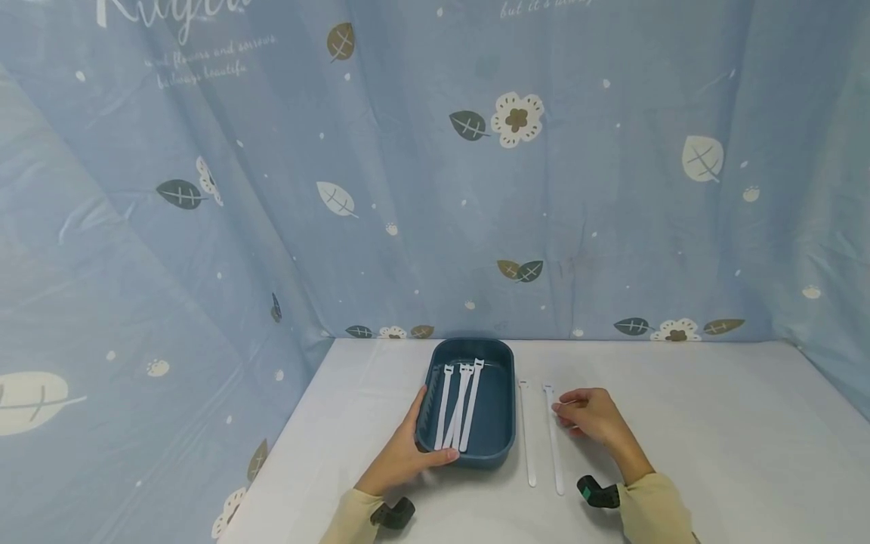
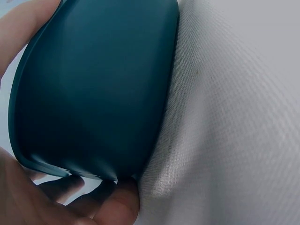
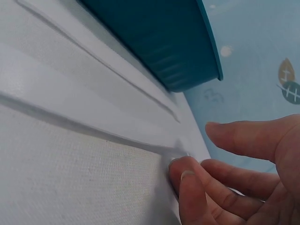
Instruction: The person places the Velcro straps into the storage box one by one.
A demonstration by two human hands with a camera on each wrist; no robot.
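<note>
My left hand [image 1: 402, 455] holds a dark blue plastic bin [image 1: 498, 412] at its near left corner. Its thumb lies at the front rim and the fingers reach along the left side; the left wrist view shows the bin's wall [image 2: 98, 89] up close. Several white cable ties [image 1: 472, 408] with slotted heads lie lengthwise inside. Two more lie on the table right of the bin: one cable tie [image 1: 528, 438] beside it, another cable tie [image 1: 553, 446] farther right. At that one's head is my right hand [image 1: 596, 415], fingertips [image 3: 180, 168] close by, thumb apart from them.
A white cloth covers the table [image 1: 734, 438]. Blue curtains [image 1: 591, 189] with leaf and flower prints hang behind it and on the left. Dark wrist devices [image 1: 598, 493] sit at both cuffs.
</note>
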